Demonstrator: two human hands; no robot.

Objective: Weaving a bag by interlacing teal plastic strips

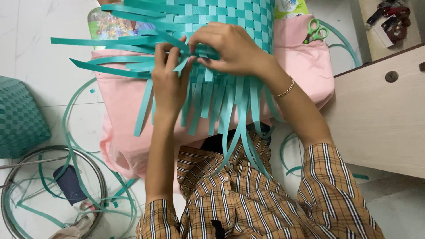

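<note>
1. Fingers (177,55) of L hand (169,82) pinch a teal strip (146,40) at the weave edge.
2. R hand (230,48) grips strips beside it, fingers curled.
3. Woven teal basket (221,17) lies on pink cloth (124,110) over the lap.
4. Green scissors (316,31) on the cloth, far right.

1. I take this for a room in a home used as a craft corner: the white tiled floor (40,66) is the work surface.
2. Teal strap offcuts (75,146) lie loose over the tiles on the left.
3. A finished woven basket (20,117) sits at the left edge.
4. Green-handled scissors (315,31) rest far right, beside a plain wooden cabinet (376,115).
</note>
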